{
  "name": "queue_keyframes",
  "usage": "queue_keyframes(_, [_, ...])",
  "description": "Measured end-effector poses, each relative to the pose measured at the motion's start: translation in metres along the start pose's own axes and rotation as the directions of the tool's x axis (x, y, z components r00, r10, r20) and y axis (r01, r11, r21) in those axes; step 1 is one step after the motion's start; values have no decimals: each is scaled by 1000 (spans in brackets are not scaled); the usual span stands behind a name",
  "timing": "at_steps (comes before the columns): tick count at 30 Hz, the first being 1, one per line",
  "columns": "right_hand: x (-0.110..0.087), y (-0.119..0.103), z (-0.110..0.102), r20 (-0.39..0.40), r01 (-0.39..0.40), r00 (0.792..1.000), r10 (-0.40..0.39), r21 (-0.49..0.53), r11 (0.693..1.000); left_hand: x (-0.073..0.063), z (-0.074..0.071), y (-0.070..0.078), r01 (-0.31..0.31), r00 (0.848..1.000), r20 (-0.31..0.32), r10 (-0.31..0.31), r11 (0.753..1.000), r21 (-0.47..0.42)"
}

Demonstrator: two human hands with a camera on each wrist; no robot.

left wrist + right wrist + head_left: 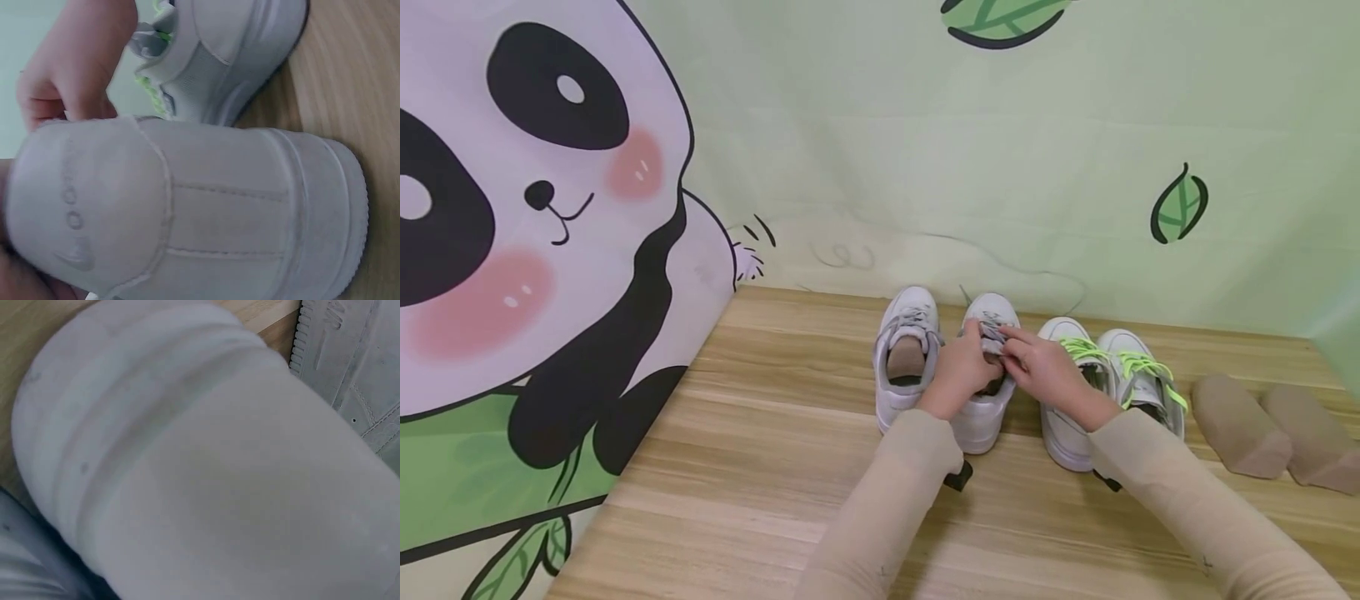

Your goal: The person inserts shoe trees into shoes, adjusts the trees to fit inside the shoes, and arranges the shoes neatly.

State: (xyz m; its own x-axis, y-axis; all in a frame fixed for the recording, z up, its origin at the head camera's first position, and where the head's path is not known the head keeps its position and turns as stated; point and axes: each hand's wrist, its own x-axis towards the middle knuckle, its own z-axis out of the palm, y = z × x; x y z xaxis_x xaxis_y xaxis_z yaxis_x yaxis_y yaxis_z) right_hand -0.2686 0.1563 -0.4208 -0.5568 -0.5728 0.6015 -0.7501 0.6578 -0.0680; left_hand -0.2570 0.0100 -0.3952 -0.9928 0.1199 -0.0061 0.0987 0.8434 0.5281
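Observation:
Second from the left stands a white sneaker [979, 425] with grey laces [992, 319], toe toward the wall. My left hand [958, 371] is at its left side, fingers pinching at the lace and tongue area. From the right, my right hand [1051, 371] meets it there, thumb and forefinger pinching the grey lace; the fingertips partly cover it. In the left wrist view the sneaker's heel [219, 212] fills the middle, the right hand [81, 62] above it and part of the left hand [25, 275] at the lower left corner.
A matching grey-laced sneaker [907, 333] stands to the left. Two white sneakers with neon-green laces [1078, 348] stand to the right, beneath the right forearm. Beyond them lie two brown foot-shaped blocks [1240, 425]. A green panda-print wall [850, 167] rises behind the wooden surface [760, 433].

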Motion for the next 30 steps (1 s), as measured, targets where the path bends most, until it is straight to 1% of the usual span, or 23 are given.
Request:
queue_keyframes(3, [1, 0, 0, -9, 8, 1000, -8, 1, 1000, -4, -7, -1, -30, 1000, 5, 30, 1000, 1])
queue_keyframes(5, [2, -1, -1, -12, 12, 1000, -12, -4, 1000, -8, -13, -2, -49, 999, 3, 49, 998, 27])
queue_keyframes(9, [1, -2, -2, 1, -1, 1000, 1, -19, 1000, -13, -22, -2, -42, 999, 20, 41, 995, 92])
queue_keyframes(11, [0, -3, -3, 13, -10, 1000, 11, -33, 999, -14, -24, -4, -32, 999, 33, 29, 995, 98])
queue_keyframes(13, [-2, -4, -4, 16, -15, 1000, 16, -46, 999, -15, -24, -6, -27, 999, 49, 23, 996, 83])
queue_keyframes(16, [-5, -6, -6, 8, -12, 1000, 13, -55, 998, -15, -23, -10, -36, 998, 47, 34, 998, 53])
queue_keyframes(19, [-6, -6, -5, 2, -13, 1000, 13, -52, 999, -15, -21, -13, -49, 998, 32, 48, 998, 31])
queue_keyframes(26, [-8, -8, -7, 14, -45, 999, 46, -33, 998, -18, -19, -20, -67, 998, 10, 68, 997, -44])
queue_keyframes(30, [-9, -8, -8, 1, -63, 998, 63, -1, 998, -19, -18, -23, -88, 996, -26, 87, 993, -75])
